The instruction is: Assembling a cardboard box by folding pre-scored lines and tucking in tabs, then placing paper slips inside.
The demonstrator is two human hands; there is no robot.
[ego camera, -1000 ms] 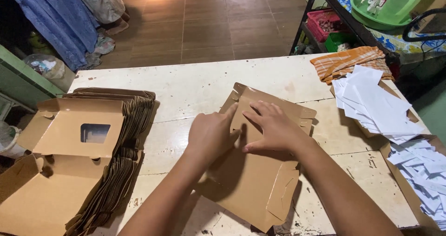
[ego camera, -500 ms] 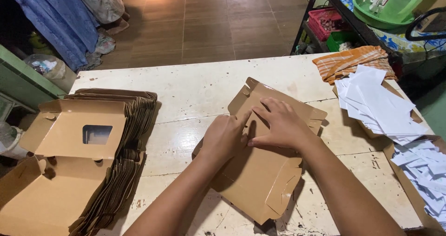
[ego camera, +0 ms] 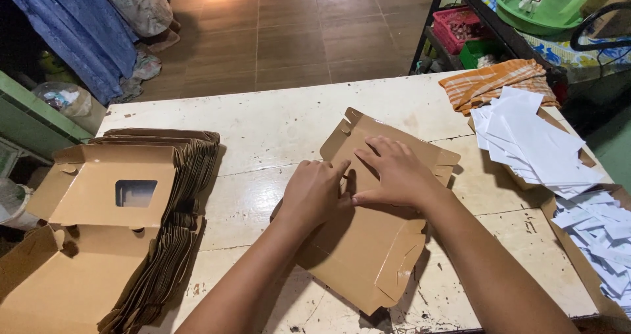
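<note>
Now we press our left hand [ego camera: 314,193] and right hand [ego camera: 393,174], fingers spread flat, onto the flat cardboard box blank [ego camera: 368,242], lying right of the stack of folded boxes [ego camera: 167,202].

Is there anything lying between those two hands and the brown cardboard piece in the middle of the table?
Nothing visible does. The left hand and the right hand both rest directly on the flat cardboard box blank, side by side near its middle. The stack of cardboard blanks and the white paper sheets lie off to either side.
</note>
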